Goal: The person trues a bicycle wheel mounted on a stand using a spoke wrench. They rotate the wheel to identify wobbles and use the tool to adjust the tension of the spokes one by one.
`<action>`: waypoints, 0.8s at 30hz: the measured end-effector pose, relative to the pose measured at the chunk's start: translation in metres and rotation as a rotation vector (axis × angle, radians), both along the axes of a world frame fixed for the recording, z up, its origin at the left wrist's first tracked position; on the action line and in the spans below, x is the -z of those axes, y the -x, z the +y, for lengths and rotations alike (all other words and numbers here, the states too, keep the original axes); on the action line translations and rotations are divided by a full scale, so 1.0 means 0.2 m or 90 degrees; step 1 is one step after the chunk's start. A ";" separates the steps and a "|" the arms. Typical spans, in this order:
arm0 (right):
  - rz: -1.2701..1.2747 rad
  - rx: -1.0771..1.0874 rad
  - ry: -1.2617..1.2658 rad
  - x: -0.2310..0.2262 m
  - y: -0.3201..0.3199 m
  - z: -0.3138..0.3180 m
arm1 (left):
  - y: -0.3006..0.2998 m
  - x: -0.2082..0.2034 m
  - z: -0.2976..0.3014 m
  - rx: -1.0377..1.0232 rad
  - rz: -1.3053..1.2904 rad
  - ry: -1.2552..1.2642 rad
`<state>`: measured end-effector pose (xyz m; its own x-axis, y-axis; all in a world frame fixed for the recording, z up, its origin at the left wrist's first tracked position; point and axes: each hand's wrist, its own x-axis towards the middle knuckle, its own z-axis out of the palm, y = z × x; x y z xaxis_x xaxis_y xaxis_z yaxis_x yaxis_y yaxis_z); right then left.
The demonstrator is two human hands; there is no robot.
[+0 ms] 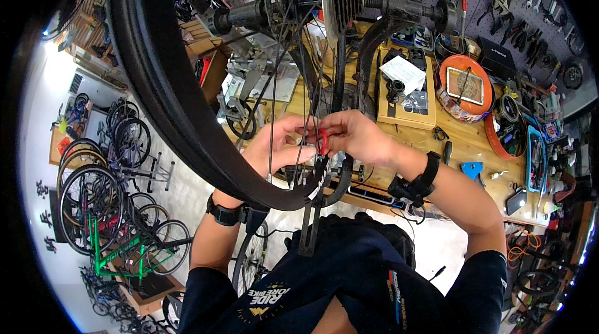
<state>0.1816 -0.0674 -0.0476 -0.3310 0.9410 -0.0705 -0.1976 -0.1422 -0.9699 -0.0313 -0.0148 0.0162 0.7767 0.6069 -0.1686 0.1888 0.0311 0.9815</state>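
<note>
Your wheel (140,40), upright in the black stand (368,59) over the bench (409,140), is probably light and stiff, best steadied by its rim (224,175); its spokes (273,87) look thin and springy, so touch them gently; your right hand (359,137) pinches the small red tool (323,142) among them, near the rim's closest part; your left hand (274,143) curls alongside, though I cannot tell whether it grips; the tool looks light, rigid, perhaps slippery; hold its outer edge.

Wearing dk navy short-slv tee (349,262) w/ wht-&-yel chest print (267,301), multicol. strip print (394,296); blk L-wrist strap (224,212) & blk R-wrist strap (430,173), both w/ chunky fittings.
</note>
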 end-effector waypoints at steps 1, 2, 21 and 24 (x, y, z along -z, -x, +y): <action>0.029 -0.051 -0.010 0.01 -0.01 0.02 | 0.00 0.00 0.00 -0.008 -0.009 -0.055; 0.059 -0.102 -0.019 0.01 -0.02 0.03 | 0.00 0.01 0.00 -0.015 -0.018 -0.110; -0.484 0.160 -0.176 -0.14 0.12 -0.04 | -0.06 -0.01 0.02 -0.022 -0.084 -0.006; -0.494 0.140 -0.222 -0.16 0.09 -0.04 | -0.06 0.00 0.04 -0.009 -0.094 -0.019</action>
<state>0.1643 -0.0751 -0.0164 -0.1173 0.9878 0.1028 0.5479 0.1507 -0.8229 -0.0200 -0.0072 0.0161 0.7832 0.6208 -0.0348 0.0425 0.0025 0.9991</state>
